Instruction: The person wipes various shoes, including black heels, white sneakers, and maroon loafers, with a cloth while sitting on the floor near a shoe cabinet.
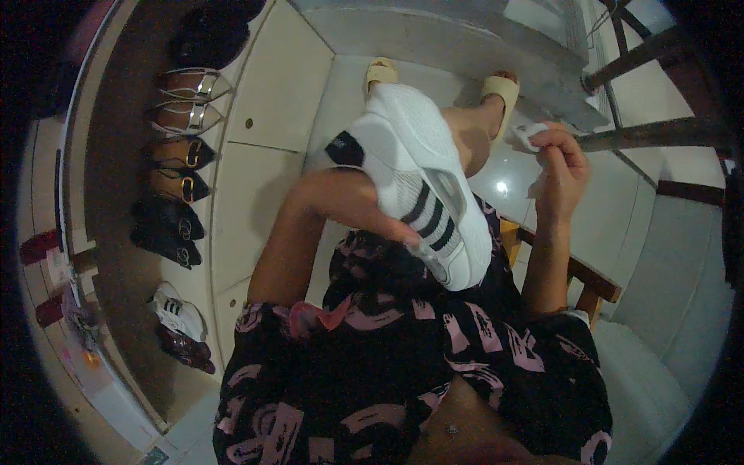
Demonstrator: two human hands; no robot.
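A white sneaker with black side stripes and a black heel patch is held up over my lap. Its thick white sole faces up and to the right, and the toe points down towards me. My left hand grips the shoe from the left, with some fingers hidden behind or inside it. Apart from the shoe, off to the right, my right hand pinches a crumpled white wipe or tissue that shows a dark smudge.
On the left, a shelf holds several pairs of shoes, among them another white striped sneaker. White cabinet doors stand beside it. A wooden stool or chair is at my right, below metal rails.
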